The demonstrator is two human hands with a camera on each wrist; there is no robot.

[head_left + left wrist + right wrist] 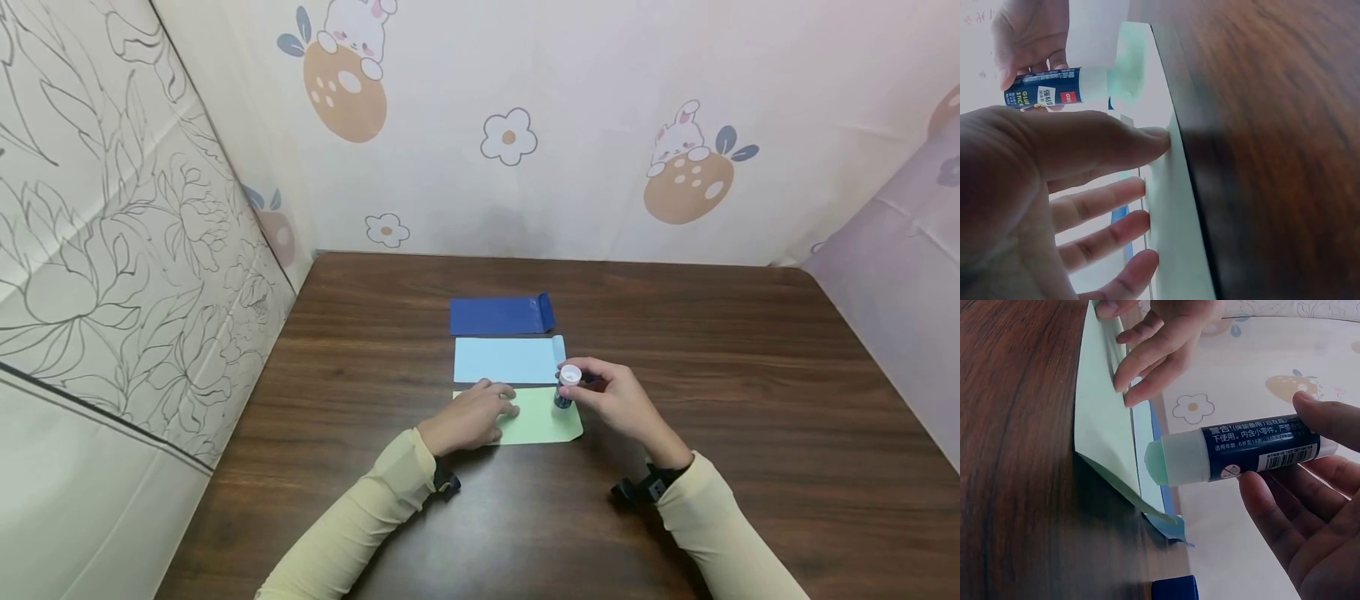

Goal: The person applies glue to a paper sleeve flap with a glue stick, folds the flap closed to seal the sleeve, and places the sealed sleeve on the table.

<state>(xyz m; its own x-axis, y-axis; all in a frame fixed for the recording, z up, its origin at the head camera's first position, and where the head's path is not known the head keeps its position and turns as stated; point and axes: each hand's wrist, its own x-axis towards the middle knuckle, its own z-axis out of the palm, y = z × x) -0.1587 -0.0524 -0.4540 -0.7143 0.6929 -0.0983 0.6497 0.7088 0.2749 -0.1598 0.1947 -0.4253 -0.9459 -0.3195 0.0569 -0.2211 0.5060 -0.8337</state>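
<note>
My right hand grips a dark blue glue stick between thumb and fingers, its uncapped pale green tip pointing down close over the right end of a light green envelope. That envelope's right end lifts a little off the table in the right wrist view. With fingers spread and fairly straight, my left hand presses the same envelope down by its fingertips, toward the left. Just beyond lies a light blue envelope, and past it a dark blue envelope; both have narrow flaps at the right.
All of this rests on a dark brown wooden table. A small dark blue block-like piece stands on the table near the right hand. Patterned wall sheets rise behind and at both sides of the table.
</note>
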